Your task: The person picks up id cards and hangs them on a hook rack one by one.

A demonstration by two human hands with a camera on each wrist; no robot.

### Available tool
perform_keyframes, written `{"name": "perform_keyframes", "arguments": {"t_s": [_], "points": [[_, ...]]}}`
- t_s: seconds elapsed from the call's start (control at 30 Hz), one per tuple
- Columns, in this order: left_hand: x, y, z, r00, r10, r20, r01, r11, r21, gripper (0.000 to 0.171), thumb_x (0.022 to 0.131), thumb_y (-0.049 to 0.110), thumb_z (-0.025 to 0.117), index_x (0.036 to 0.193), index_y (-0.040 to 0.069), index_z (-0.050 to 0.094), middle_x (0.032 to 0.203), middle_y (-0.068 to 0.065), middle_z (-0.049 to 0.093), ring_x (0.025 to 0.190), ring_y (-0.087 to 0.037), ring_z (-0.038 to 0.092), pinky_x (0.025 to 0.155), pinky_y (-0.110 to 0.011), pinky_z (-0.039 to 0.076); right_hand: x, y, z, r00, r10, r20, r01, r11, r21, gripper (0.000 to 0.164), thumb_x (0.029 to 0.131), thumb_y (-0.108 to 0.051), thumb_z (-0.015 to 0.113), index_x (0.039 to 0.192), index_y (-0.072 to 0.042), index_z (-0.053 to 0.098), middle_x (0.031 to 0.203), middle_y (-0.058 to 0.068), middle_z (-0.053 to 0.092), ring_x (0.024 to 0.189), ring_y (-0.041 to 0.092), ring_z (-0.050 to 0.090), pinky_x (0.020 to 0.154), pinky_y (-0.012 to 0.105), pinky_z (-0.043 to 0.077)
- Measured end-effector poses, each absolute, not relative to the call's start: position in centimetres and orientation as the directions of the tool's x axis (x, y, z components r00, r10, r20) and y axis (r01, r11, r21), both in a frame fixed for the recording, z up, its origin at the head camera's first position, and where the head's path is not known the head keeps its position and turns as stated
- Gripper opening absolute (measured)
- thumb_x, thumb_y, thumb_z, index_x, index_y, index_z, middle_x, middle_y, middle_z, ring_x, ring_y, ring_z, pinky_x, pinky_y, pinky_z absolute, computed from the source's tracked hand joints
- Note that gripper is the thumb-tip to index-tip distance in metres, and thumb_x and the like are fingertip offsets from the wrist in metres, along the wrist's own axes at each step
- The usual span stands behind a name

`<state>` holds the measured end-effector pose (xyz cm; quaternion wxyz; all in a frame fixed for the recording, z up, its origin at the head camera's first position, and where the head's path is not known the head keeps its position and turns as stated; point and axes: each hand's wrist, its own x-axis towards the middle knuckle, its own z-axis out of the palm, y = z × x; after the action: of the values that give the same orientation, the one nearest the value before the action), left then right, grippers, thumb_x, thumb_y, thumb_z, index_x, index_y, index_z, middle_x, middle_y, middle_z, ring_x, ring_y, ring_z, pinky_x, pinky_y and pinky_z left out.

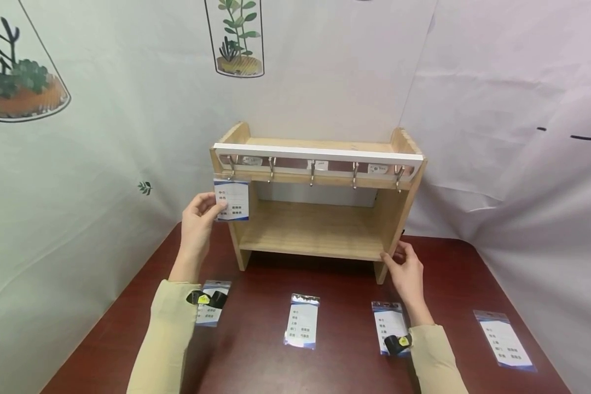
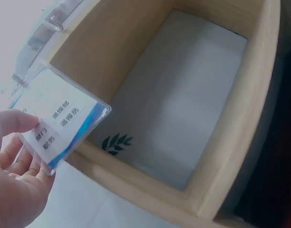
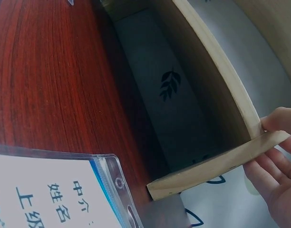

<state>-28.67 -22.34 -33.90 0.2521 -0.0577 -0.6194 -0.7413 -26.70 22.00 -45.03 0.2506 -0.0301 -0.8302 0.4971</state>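
My left hand (image 1: 196,227) pinches a badge (image 1: 237,198), a printed white-and-blue card in a clear plastic holder, between thumb and fingers. The badge's top edge is at the leftmost metal hook (image 1: 232,166) of the white hook rail (image 1: 295,149); I cannot tell whether the hook passes through its slot. The rail runs along the front of a wooden shelf (image 1: 315,227). At the shelf's lower right, my right hand (image 1: 407,273) grips the side panel (image 3: 217,166), with the thumb in front and the other fingers round the outside.
Several more badges lie on the dark red table (image 1: 256,328): one by the left wrist (image 1: 215,290), one in the middle (image 1: 302,322), others (image 1: 506,340) to the right. More hooks (image 1: 312,172) line the rail. White printed cloth (image 1: 325,65) hangs behind.
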Motion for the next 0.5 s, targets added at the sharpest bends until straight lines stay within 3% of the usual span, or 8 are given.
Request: {"name": "perform_keyframes", "arguments": {"t_s": [0.5], "points": [[-28.2, -23.8, -34.3, -0.889, -0.246, 0.387, 0.402, -0.010, 0.916, 0.012, 0.093, 0.002, 0.070, 0.100, 0.009, 0.064, 0.095, 0.008, 0.069, 0.091, -0.012, 0.062, 0.084, -0.023, 0.048, -26.5, 21.6, -44.9, -0.869, 0.305, 0.390, -0.195, 0.513, -0.836, 0.044, 0.092, -0.012, 0.074, 0.130, 0.001, 0.058, 0.118, 0.023, 0.067, 0.108, 0.034, 0.065, 0.070, 0.001, 0.040]]}}
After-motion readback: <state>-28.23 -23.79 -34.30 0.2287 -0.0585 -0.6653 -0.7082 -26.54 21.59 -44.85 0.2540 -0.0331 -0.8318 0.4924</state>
